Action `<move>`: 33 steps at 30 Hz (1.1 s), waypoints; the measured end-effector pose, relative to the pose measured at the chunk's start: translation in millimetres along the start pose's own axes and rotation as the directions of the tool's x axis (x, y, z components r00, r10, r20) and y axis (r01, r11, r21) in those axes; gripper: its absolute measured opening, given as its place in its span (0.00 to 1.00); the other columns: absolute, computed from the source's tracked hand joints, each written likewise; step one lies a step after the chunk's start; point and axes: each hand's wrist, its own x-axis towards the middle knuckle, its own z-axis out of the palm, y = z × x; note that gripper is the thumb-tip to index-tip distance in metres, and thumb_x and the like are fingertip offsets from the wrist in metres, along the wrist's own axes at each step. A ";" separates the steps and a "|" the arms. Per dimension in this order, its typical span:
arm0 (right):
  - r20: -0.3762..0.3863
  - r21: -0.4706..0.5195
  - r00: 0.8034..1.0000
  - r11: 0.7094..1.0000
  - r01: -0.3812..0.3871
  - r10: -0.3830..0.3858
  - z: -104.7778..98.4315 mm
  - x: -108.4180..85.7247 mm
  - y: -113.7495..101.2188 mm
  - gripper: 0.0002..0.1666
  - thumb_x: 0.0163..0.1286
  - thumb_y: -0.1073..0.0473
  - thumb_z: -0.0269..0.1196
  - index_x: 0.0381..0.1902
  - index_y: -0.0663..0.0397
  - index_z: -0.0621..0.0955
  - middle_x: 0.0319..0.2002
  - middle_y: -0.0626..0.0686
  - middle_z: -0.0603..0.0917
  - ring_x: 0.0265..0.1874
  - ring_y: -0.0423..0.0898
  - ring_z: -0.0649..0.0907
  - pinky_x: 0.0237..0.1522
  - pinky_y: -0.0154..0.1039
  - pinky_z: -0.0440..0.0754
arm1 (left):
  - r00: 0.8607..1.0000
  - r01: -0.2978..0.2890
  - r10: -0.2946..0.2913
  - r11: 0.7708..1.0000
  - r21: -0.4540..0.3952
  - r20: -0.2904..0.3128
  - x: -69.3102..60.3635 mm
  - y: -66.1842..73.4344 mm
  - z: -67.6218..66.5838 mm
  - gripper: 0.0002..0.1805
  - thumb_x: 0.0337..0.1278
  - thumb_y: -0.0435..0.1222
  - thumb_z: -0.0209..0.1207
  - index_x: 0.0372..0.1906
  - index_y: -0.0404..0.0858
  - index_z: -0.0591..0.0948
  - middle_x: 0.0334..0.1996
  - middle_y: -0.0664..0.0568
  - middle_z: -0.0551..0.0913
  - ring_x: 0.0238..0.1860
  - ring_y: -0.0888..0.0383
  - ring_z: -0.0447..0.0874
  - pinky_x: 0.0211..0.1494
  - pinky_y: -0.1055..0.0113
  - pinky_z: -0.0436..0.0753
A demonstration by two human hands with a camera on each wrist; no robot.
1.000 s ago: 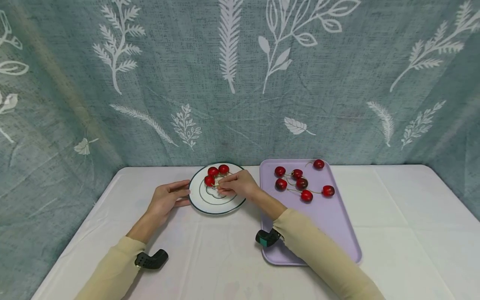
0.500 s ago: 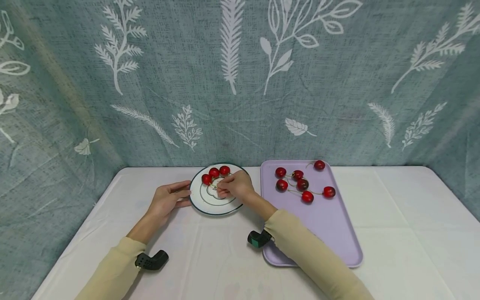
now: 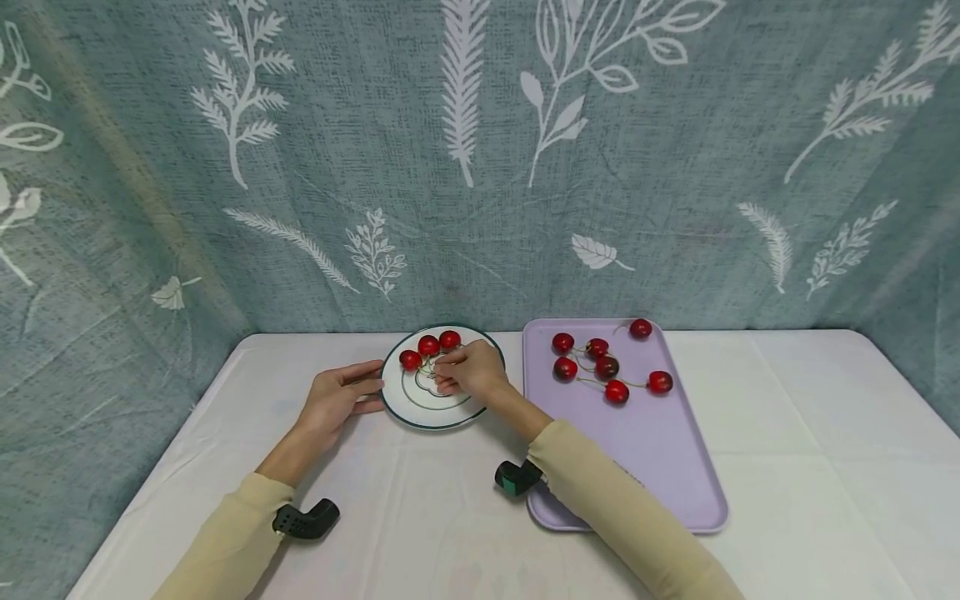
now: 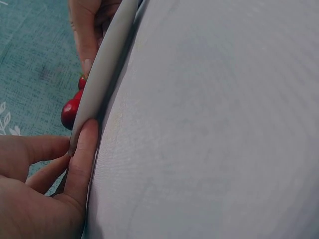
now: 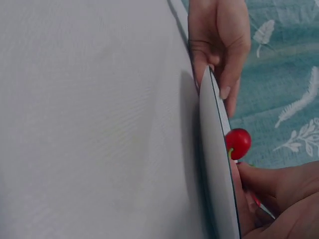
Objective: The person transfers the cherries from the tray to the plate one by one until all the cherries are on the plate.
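Note:
A white plate [image 3: 408, 408] with a dark green rim carries three red cherries near its far side. My left hand [image 3: 337, 396] holds the plate's left edge; in the left wrist view its fingers [image 4: 82, 164] lie on both sides of the rim. Over the plate's middle, my right hand [image 3: 474, 369] has thumb and fingertips together at the stem of the leftmost cherry [image 3: 410, 360], seemingly pinching it. Behind it are the middle cherry [image 3: 428, 346] and the right cherry [image 3: 450, 339]. The right wrist view shows one cherry [image 5: 238, 143] just beyond the right fingertips.
To the right of the plate lies a lilac tray [image 3: 652, 450] with several stemmed cherries [image 3: 607, 367] in its far half. My right forearm crosses the tray's near left corner. A white cloth [image 3: 810, 467] covers the table, and a patterned green curtain [image 3: 315, 167] hangs behind.
The leftmost cherry has shifted a little to the left on the plate, away from the other two. My right forearm has swung slightly left. The left hand stays at the rim.

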 end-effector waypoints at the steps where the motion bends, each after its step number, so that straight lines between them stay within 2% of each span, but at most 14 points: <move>1: 0.005 0.002 1.000 1.000 0.001 -0.001 -0.6 -0.4 -0.5 0.08 0.66 0.70 0.64 0.39 0.72 0.86 0.27 0.62 0.87 0.21 0.44 0.86 0.30 0.34 0.89 | 1.000 0.000 0.000 1.000 0.000 0.000 0.1 0.2 0.3 0.27 0.67 0.25 0.54 0.70 0.28 0.66 0.67 0.32 0.66 0.37 0.65 0.85 0.45 0.69 0.88; 5: 0.014 0.015 1.000 1.000 0.020 -0.020 -4.1 -4.2 -5.6 0.07 0.65 0.71 0.64 0.38 0.72 0.86 0.25 0.59 0.87 0.20 0.43 0.86 0.29 0.34 0.89 | 1.000 0.004 -0.004 1.000 0.001 0.001 1.0 0.0 0.6 0.28 0.67 0.25 0.54 0.70 0.28 0.66 0.68 0.32 0.66 0.37 0.65 0.85 0.45 0.69 0.88; 11: 0.011 0.019 1.000 1.000 0.008 -0.008 -11.8 -6.2 -15.3 0.11 0.66 0.69 0.65 0.45 0.71 0.85 0.31 0.62 0.88 0.22 0.41 0.86 0.32 0.35 0.89 | 1.000 0.008 -0.008 1.000 0.003 -0.006 1.7 -0.3 0.1 0.28 0.66 0.25 0.54 0.70 0.28 0.66 0.67 0.33 0.67 0.37 0.66 0.85 0.44 0.69 0.88; 19: 0.104 0.065 0.994 0.997 0.029 -0.036 -32.5 -15.5 -30.9 0.14 0.68 0.68 0.63 0.49 0.73 0.83 0.35 0.62 0.88 0.25 0.40 0.85 0.39 0.40 0.90 | 1.000 0.012 -0.012 1.000 0.008 -0.008 1.9 -0.1 -0.4 0.28 0.67 0.25 0.53 0.70 0.28 0.66 0.68 0.32 0.66 0.39 0.66 0.84 0.45 0.69 0.88; 23: 0.145 0.048 0.989 0.999 0.017 -0.023 -48.2 -19.6 -39.2 0.17 0.70 0.66 0.61 0.52 0.75 0.80 0.38 0.62 0.87 0.28 0.41 0.86 0.44 0.43 0.89 | 1.000 0.014 -0.013 1.000 0.011 -0.010 1.0 -0.2 -0.4 0.28 0.67 0.25 0.53 0.70 0.28 0.66 0.67 0.32 0.66 0.39 0.66 0.84 0.45 0.69 0.88; 29: 0.174 0.019 0.983 0.998 0.054 -0.056 -78.5 -29.3 -43.0 0.18 0.71 0.67 0.60 0.54 0.75 0.78 0.40 0.63 0.87 0.31 0.42 0.86 0.47 0.45 0.88 | 1.000 0.008 -0.008 1.000 0.004 -0.005 0.2 -0.6 0.0 0.28 0.67 0.25 0.53 0.70 0.28 0.66 0.68 0.32 0.66 0.39 0.66 0.84 0.45 0.69 0.87; 33: 0.162 0.006 0.986 1.000 0.031 -0.031 -101.9 -37.0 -40.6 0.19 0.70 0.66 0.61 0.55 0.74 0.78 0.40 0.62 0.87 0.32 0.43 0.87 0.54 0.53 0.84 | 1.000 0.005 -0.005 1.000 0.013 0.000 0.0 -0.5 0.4 0.28 0.67 0.25 0.53 0.70 0.28 0.65 0.68 0.33 0.66 0.41 0.66 0.83 0.46 0.69 0.87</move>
